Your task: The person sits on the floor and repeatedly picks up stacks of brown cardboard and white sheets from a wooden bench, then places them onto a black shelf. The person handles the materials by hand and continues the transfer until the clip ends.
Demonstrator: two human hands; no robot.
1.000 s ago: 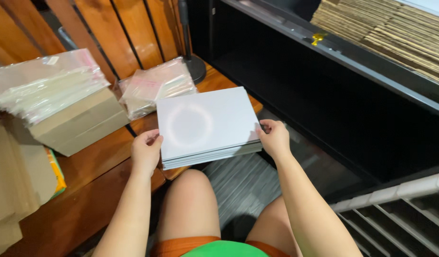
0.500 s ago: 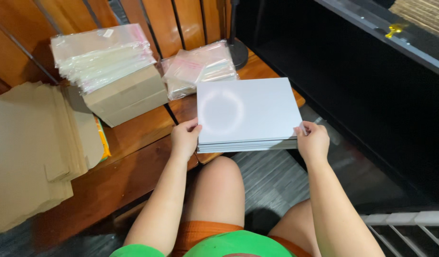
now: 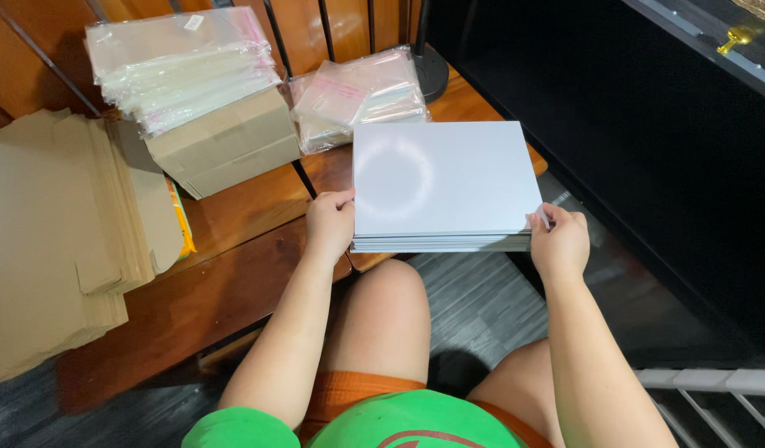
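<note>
Your left hand (image 3: pixel 330 222) and right hand (image 3: pixel 559 241) pinch the near corners of the flat stack of white rectangular sheets (image 3: pixel 443 184), fingers closed, held over the wooden bench (image 3: pixel 233 249) edge.

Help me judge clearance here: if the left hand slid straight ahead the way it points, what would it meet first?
Probably the clear plastic bags lying beyond the left hand; the white sheet stack sits just beside that line.

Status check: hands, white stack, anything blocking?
Left hand and right hand grip white stack by its near corners. Stack held level at bench edge. Bag pile just behind, apart.
</note>
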